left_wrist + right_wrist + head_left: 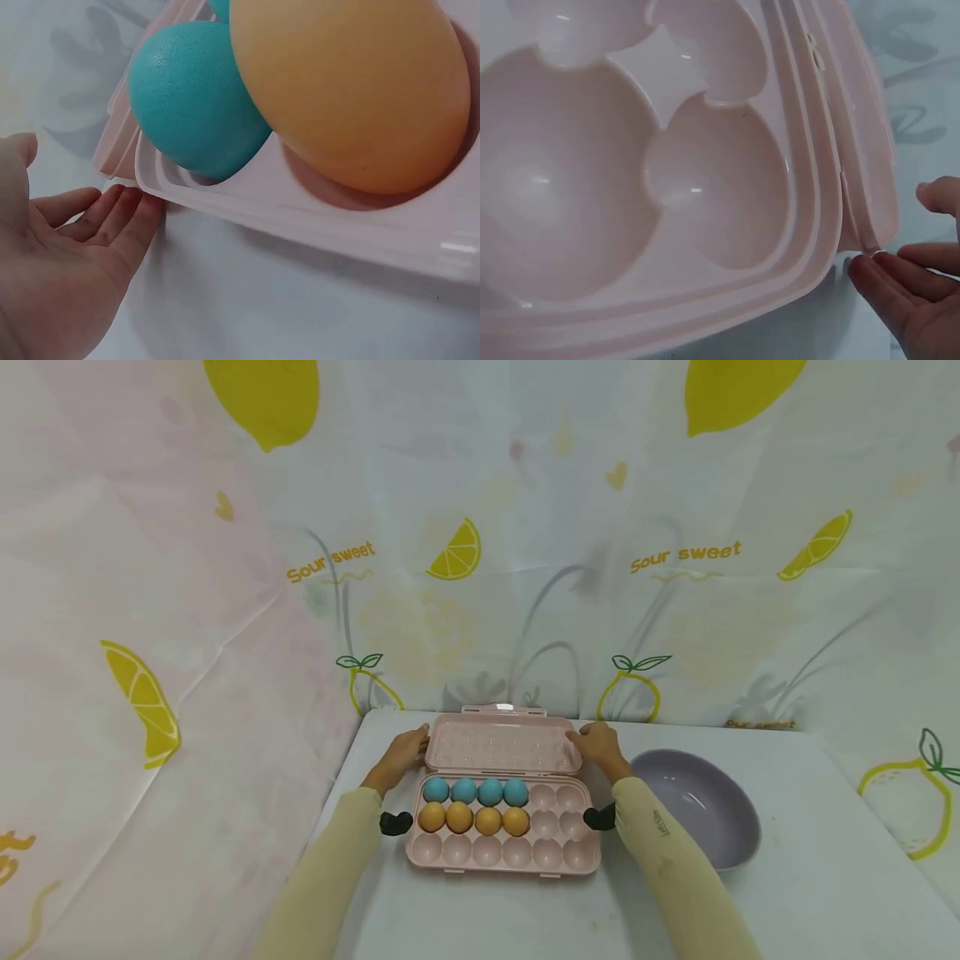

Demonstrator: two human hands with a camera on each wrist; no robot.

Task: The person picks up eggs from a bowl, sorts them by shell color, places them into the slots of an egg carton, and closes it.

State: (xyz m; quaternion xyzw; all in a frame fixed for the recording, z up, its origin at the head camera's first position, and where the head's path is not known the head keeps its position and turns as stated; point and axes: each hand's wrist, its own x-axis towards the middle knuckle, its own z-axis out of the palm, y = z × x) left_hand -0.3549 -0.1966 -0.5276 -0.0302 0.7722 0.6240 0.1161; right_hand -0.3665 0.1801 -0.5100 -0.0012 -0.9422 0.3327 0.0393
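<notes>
A pink egg carton [502,853] lies on the table with its lid [502,743] folded back toward the wall. Several blue eggs [464,791] fill part of its back row, and several orange eggs [459,817] part of the middle row. My left hand [399,760] is beside the lid's left end; in the left wrist view its fingertips [142,206] touch the carton's corner near the hinge, thumb apart. At the lid's right end is my right hand [597,742]. The right wrist view shows its fingertips [870,274] against the lid's edge, with the thumb off it.
A purple-grey bowl [697,806] stands on the white table [810,877], right of the carton and close to my right forearm. Behind the table hangs a lemon-print cloth [525,610]. Black wrist pieces [395,823] sit near the carton's ends.
</notes>
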